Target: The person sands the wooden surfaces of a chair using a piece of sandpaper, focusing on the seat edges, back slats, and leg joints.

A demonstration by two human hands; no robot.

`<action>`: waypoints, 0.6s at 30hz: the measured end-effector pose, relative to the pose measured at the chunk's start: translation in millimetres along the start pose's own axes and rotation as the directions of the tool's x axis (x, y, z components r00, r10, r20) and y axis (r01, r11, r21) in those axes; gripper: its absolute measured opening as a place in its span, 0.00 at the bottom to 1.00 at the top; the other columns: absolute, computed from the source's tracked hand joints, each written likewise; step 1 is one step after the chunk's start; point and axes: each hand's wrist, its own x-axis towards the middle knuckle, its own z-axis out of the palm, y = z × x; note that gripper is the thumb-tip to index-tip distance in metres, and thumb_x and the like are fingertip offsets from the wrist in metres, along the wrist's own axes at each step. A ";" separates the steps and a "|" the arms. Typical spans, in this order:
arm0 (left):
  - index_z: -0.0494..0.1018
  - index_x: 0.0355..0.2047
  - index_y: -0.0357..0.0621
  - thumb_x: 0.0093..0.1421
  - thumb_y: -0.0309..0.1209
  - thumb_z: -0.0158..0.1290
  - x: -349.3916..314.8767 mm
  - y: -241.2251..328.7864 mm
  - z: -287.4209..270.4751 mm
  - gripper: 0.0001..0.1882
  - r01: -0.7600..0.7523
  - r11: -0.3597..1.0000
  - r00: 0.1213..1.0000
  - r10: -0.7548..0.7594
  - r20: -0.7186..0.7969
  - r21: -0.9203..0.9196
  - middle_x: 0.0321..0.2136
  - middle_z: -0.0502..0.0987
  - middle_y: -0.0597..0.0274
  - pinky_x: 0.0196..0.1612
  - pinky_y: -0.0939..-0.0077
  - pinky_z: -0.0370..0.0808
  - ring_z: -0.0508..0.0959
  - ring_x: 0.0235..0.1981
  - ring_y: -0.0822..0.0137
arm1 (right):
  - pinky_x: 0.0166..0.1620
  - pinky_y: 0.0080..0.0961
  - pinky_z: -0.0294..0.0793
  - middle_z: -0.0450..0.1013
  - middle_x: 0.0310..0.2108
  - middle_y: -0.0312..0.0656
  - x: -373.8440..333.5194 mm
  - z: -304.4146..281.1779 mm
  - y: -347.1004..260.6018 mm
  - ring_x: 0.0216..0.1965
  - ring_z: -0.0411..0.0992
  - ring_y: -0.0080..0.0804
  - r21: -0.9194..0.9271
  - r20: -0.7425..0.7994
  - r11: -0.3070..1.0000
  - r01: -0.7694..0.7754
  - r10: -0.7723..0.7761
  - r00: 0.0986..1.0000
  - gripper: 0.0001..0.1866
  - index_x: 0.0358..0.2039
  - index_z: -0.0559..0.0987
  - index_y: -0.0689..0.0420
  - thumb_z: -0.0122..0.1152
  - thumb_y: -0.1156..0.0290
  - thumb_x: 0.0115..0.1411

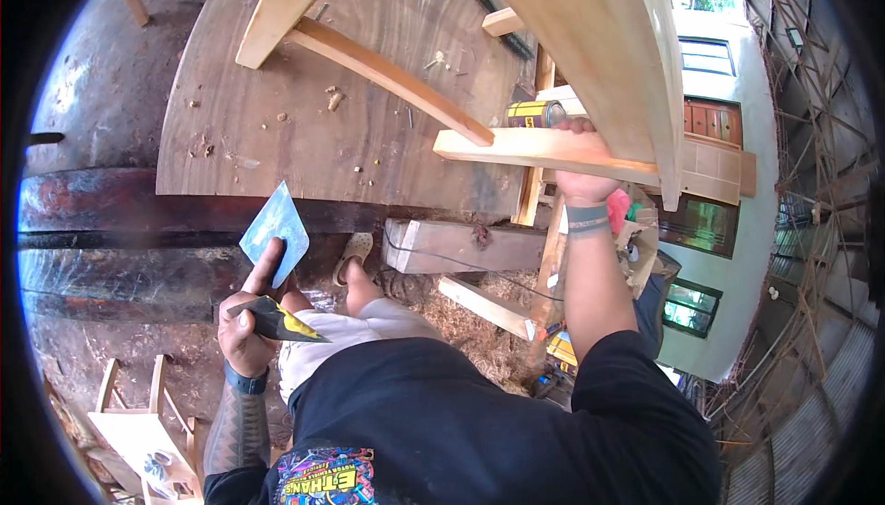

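My left hand is closed around a flat pale-blue, diamond-shaped scraper, one finger stretched along its face. A dark, pointed flat piece with yellow on it is held in the same hand; its exact kind is unclear. My right hand grips a pale wooden leg of a piece of furniture from below, fingertips showing over its upper edge. That furniture has a broad curved wooden panel and a thin crossbar joining two legs. It rests over a wooden tabletop.
A yellow-labelled tin stands behind the gripped leg. Wood chips and a dark brush-like tool lie on the tabletop. Below its edge are a wooden beam and sawdust. Small wooden furniture stands at lower left.
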 end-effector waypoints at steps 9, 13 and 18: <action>0.84 0.32 0.28 0.61 0.50 0.63 -0.1 -5.1 11.2 0.29 0.043 0.998 0.999 -0.043 -0.002 -0.038 0.73 0.57 0.20 0.78 0.43 0.51 0.59 0.76 0.31 | 0.59 0.52 0.71 0.78 0.48 0.50 -2.6 -1.1 3.1 0.50 0.75 0.48 -0.170 0.098 0.985 -0.020 0.037 0.994 0.39 0.55 0.79 0.61 0.47 0.34 0.69; 0.84 0.33 0.26 0.61 0.47 0.63 -5.8 -0.1 16.4 0.27 0.059 0.997 0.997 -0.057 0.060 -0.041 0.73 0.57 0.20 0.76 0.47 0.56 0.62 0.75 0.32 | 0.55 0.50 0.70 0.76 0.40 0.45 -16.0 10.1 12.5 0.42 0.72 0.42 0.046 0.157 0.999 -0.020 0.012 0.988 0.38 0.51 0.79 0.60 0.46 0.33 0.68; 0.84 0.36 0.25 0.62 0.45 0.62 -13.8 10.8 31.0 0.26 0.006 0.999 0.991 -0.001 0.134 -0.038 0.72 0.56 0.16 0.76 0.46 0.55 0.59 0.76 0.30 | 0.54 0.51 0.72 0.78 0.39 0.47 -67.5 58.3 43.0 0.40 0.73 0.43 0.006 0.056 0.998 0.068 -0.068 0.996 0.42 0.54 0.79 0.58 0.41 0.29 0.68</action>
